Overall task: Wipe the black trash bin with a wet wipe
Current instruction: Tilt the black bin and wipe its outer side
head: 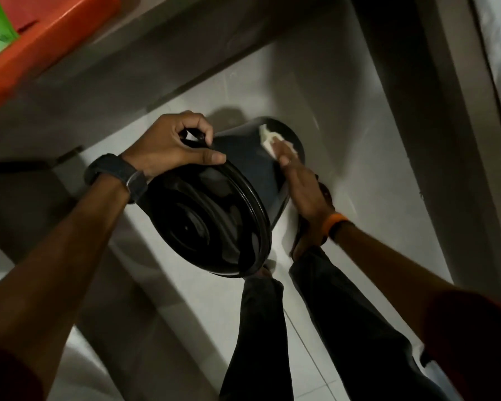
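Observation:
The black trash bin point(243, 166) is held up off the floor and tipped, its open mouth facing me and its base pointing away. My left hand point(171, 143) grips the bin's rim at the upper left, fingers curled over the edge; a dark watch is on that wrist. My right hand point(298, 180) lies flat on the bin's outer wall near the base and presses a crumpled white wet wipe point(272, 140) against it. An orange band circles the right wrist.
White tiled floor point(344, 146) lies below. My legs in dark trousers point(315, 328) stand under the bin. An orange shelf edge point(26, 56) with a green packet juts in at the upper left. A grey wall or door frame point(451, 111) runs down the right.

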Motion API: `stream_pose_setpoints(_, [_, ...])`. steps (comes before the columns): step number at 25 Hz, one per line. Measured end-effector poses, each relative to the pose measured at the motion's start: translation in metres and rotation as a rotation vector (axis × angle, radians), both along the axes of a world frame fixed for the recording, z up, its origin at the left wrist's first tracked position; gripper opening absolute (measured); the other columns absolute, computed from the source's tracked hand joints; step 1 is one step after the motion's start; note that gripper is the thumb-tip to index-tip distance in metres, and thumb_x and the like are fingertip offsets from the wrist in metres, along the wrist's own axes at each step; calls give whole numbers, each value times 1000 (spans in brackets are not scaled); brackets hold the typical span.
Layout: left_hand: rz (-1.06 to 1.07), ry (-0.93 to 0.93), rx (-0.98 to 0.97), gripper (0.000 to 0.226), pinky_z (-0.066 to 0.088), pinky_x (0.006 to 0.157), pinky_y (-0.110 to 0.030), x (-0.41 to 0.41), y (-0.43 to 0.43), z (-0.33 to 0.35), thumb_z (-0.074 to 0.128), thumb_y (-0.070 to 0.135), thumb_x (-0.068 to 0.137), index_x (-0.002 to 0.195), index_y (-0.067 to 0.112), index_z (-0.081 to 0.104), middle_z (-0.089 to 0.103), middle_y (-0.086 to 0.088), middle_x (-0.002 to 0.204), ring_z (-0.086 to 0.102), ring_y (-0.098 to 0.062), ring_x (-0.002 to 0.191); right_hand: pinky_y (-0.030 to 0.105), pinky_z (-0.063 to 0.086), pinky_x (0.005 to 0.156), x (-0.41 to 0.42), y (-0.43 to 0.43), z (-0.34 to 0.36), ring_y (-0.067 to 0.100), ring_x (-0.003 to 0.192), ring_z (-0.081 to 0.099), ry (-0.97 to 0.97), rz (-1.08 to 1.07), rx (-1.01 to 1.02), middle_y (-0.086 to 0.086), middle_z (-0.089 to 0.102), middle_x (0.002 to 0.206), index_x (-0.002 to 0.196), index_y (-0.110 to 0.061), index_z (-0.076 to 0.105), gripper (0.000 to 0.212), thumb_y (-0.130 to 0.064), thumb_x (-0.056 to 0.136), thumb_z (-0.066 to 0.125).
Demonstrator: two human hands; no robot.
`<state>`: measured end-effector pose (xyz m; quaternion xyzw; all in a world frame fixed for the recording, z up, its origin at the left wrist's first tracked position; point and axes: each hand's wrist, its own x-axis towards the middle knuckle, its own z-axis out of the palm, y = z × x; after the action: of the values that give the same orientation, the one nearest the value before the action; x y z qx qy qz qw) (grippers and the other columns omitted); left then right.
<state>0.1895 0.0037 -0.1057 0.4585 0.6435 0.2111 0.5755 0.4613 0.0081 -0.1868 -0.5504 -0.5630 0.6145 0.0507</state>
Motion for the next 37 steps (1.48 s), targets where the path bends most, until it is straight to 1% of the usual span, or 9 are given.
stream_pose_setpoints(3, [-6,48,12,33,40,65,-1,-8,20,-5,81,42,61,73,28,53,57,18,71,52,8,67,40,15,133,-7,38,-19,20,160,22,-163,-203,-203,-1,25,171,162,-25,26,53,-42,112,26])
stream_pose_setpoints(7, [154,67,-41,44,46,75,-18,-18,32,-15,78,60,66,76,31,47,50,11,80,52,3,73,15,17,124,-2,-33,26,-3,157,17,179,-134,-113,-28,22,167,154,-57,23,47,-57,107,28])
stream_pose_setpoints(11, [256,836,164,50,40,107,-50,29,35,-22,47,63,93,114,18,55,51,-13,130,47,-33,126,15,23,126,2,-34,28,-11,153,22,205,-251,-135,-28,20,167,156,-55,13,58,-68,101,27])
stream_pose_setpoints(14, [-205,821,694,36,40,111,-49,100,27,-15,45,41,103,110,12,66,69,-11,116,61,-30,117,45,23,131,3,-9,5,22,159,25,76,-224,-159,10,22,172,164,-19,16,59,-41,110,22])
stream_pose_setpoints(18, [-761,843,551,52,38,105,-46,151,26,-6,28,44,104,101,14,71,74,-6,102,59,-25,111,14,52,94,10,-4,-1,-16,106,63,86,-266,-116,4,66,111,113,-24,59,30,-26,103,30])
stream_pose_setpoints(22, [-504,851,470,41,35,97,-51,129,42,10,45,47,94,65,21,56,66,-1,70,59,-22,95,22,42,109,20,-17,10,-2,128,52,111,-306,-183,-17,52,135,132,-47,49,36,-51,100,34])
stream_pose_setpoints(31, [143,408,201,37,44,73,-35,90,21,-6,63,24,90,60,2,57,49,-3,53,48,-19,59,26,18,131,51,-28,32,11,162,10,135,143,259,-4,12,174,164,-19,18,63,-46,108,32])
stream_pose_setpoints(34, [199,408,219,29,51,77,-41,87,17,-21,62,20,87,65,0,62,61,-18,62,52,-24,60,50,9,133,56,30,3,20,163,-2,-26,-129,-10,1,-3,175,165,-20,6,56,-31,113,24])
stream_pose_setpoints(37, [321,366,216,30,46,63,-27,79,21,-30,60,22,83,55,12,58,57,6,51,48,-11,52,52,3,133,51,47,5,20,163,-7,-61,-170,-113,-2,-9,175,165,-25,2,63,-45,108,21])
